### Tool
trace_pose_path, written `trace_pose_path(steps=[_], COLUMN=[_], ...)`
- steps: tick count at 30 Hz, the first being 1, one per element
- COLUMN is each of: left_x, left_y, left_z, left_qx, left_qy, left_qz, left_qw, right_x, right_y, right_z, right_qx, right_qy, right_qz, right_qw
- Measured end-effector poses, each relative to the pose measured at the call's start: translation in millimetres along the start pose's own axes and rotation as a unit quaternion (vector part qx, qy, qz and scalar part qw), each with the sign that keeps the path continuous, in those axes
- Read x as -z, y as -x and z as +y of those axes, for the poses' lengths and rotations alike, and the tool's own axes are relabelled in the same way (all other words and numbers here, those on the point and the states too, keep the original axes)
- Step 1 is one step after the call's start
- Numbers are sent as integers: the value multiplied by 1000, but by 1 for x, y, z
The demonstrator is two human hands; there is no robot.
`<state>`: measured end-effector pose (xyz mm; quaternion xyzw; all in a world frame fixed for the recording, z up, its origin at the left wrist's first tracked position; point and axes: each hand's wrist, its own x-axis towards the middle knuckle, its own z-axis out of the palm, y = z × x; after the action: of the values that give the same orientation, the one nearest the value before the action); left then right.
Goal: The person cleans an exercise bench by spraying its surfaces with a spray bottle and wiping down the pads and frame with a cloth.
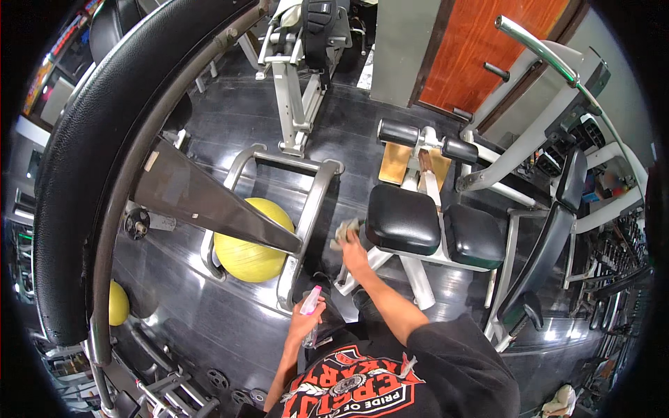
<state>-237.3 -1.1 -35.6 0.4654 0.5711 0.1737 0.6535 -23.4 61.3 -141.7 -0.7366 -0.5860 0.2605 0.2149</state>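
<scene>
My left hand [307, 317] grips a clear spray bottle [310, 334] with a pink and white trigger head, low in front of my shirt. My right arm reaches forward, and my right hand [353, 252] holds a crumpled pale cloth [343, 233]. The cloth is just left of a black padded seat [402, 218] on a white-framed gym machine; whether it touches the pad I cannot tell. A second black pad [474, 236] adjoins that seat. Two black foam rollers [398, 132] sit on the frame beyond the seats.
A yellow exercise ball [253, 239] lies inside a grey metal frame [312, 209] to my left. A long curved black pad [78, 172] on a metal support rises at far left. A lat-pulldown-like bar [538, 49] and a black backrest [538, 261] stand at right. Weight plates [218, 379] lie lower left.
</scene>
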Motion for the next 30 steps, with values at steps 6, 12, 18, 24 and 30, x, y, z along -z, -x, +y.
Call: trace_pose_path(steps=[6,12,18,24,30], left_x=[-11,-16,-12,-9,-15], left_y=[-10,-6,5,15,7], left_z=[-2,10,6,6,-5], left_qx=[-10,3,5,22,14], left_qy=[-6,-23,-25,-23,-17], left_qz=[-7,-14,-6,9,4], left_qw=[1000,1000,1000,999,1000], right_x=[11,-43,-15,-15,-20], right_y=[120,66,-9,16,100], right_z=[22,74,39,38,2], right_qx=[-41,-285,-423,-176,-50], right_qy=[-219,-352,-257,-234,-209], right_qz=[4,256,135,197,148], right_qw=[975,854,858,936,965])
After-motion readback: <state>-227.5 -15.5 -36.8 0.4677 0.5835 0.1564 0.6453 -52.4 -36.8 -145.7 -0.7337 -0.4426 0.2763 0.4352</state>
